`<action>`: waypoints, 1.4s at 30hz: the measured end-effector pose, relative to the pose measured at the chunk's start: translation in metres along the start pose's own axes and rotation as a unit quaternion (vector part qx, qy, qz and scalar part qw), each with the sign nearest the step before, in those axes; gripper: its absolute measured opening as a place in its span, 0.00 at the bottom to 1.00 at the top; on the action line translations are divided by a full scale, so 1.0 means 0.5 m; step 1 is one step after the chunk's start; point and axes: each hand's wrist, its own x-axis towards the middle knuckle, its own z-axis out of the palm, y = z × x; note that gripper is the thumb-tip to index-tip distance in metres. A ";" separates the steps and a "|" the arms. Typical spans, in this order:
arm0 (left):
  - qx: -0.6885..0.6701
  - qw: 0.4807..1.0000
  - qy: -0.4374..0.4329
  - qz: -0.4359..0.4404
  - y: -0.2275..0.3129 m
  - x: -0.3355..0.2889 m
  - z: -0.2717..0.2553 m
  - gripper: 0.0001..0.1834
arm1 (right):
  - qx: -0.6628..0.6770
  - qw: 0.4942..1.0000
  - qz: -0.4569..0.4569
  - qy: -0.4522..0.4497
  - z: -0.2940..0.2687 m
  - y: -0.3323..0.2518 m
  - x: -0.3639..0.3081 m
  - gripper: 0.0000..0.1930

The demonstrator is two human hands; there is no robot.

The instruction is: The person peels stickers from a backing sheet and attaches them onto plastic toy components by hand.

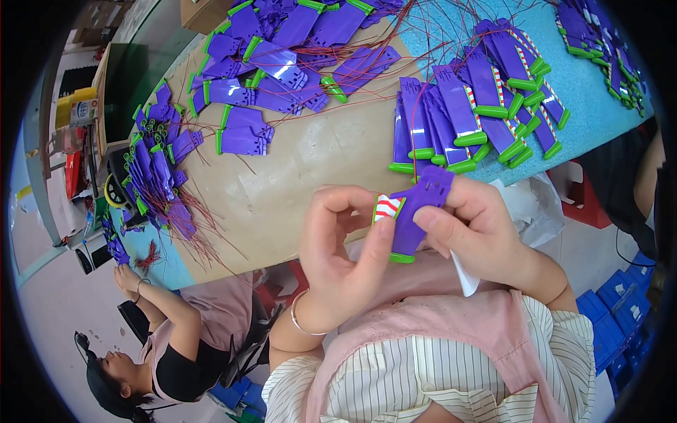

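Between my two hands is a purple plastic wing-shaped piece [411, 224] with a bright green end. My right hand [481, 227] is closed on it, thumb on the near face and fingers behind. Thumb and fingers of my left hand [344, 250] pinch a red-and-white striped sticker [388, 206] with a green border, at the piece's left edge. How much of the sticker touches the plastic cannot be made out. A strip of white paper [465, 278] hangs below my right hand, and its upper part is hidden.
Brown paper [296, 169] covers part of the blue table [578, 134]. Purple pieces with striped edges [486, 99] lie beyond my right hand. More purple pieces [240, 130] with thin red wires lie far left. A co-worker [169, 331] sits at the left; blue bins [613, 310] stand lower right.
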 end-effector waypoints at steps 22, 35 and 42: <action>0.044 0.997 0.010 0.067 -0.003 -0.008 0.026 0.15 | 0.012 0.982 -0.184 -0.030 0.002 -0.001 -0.008 0.10; 0.159 0.982 0.049 0.094 0.014 -0.005 0.058 0.12 | -0.049 0.968 -0.247 0.018 -0.008 0.017 -0.019 0.06; 0.206 0.958 -0.111 0.164 0.005 0.005 0.056 0.23 | 0.051 0.985 -0.159 0.042 -0.057 -0.021 -0.044 0.20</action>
